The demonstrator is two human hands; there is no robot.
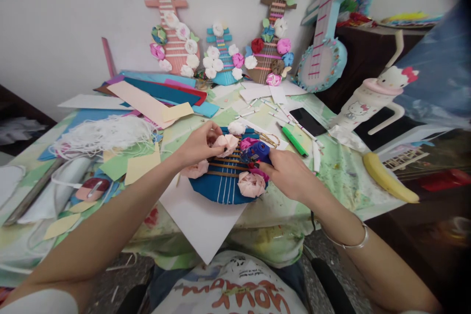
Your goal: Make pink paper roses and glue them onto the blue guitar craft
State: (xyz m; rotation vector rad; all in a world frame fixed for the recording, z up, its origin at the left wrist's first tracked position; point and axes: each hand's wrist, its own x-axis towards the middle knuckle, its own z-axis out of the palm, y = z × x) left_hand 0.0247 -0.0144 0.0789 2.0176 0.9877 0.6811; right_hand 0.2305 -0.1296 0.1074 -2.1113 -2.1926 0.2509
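My left hand (200, 142) pinches a pale pink paper flower (227, 143) over the left side of a small blue cardboard lute (213, 184). In my right hand (289, 169) is a blue glue gun (259, 151), its front over the lute's right side. White strings and brown strips cross the lute's face. Attached around it are a white paper flower (236, 128) at the top, a peach one (252, 184) at lower right and another pink one (196, 169) at left. Magenta petals show partly behind the glue gun. A white sheet (202, 216) lies underneath.
Scissors (270, 139), a green marker (294, 140) and a phone (308, 121) lie beyond my right hand. A tumbler (362, 103) and a banana (388, 179) are at right. White cord (106, 135) and coloured paper (147, 103) lie at left. Decorated lutes (172, 44) lean on the wall.
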